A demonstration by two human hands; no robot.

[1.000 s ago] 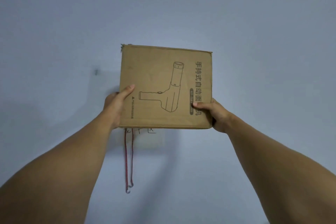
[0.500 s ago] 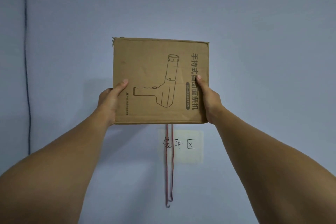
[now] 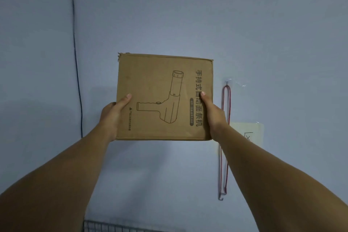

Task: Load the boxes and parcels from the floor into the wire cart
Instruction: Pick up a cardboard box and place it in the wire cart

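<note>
A flat brown cardboard box (image 3: 160, 88) with a line drawing of a hand-held device and printed characters is held up in front of a pale blue wall. My left hand (image 3: 113, 115) grips its left edge, thumb on the front face. My right hand (image 3: 212, 113) grips its right edge, thumb lying over the print. The top rim of the wire cart (image 3: 120, 227) shows at the bottom edge, below the box. The floor and other parcels are out of view.
A red cord (image 3: 227, 137) hangs from a wall hook to the right of the box. A paper sign (image 3: 252, 133) is stuck on the wall behind my right forearm. A dark cable (image 3: 76, 52) runs down the wall at left.
The view has swung left and down: the red cord and sign shifted right of the box, the dark cable moved inward, and the wire cart's rim has come into view. Both hands keep their hold.
</note>
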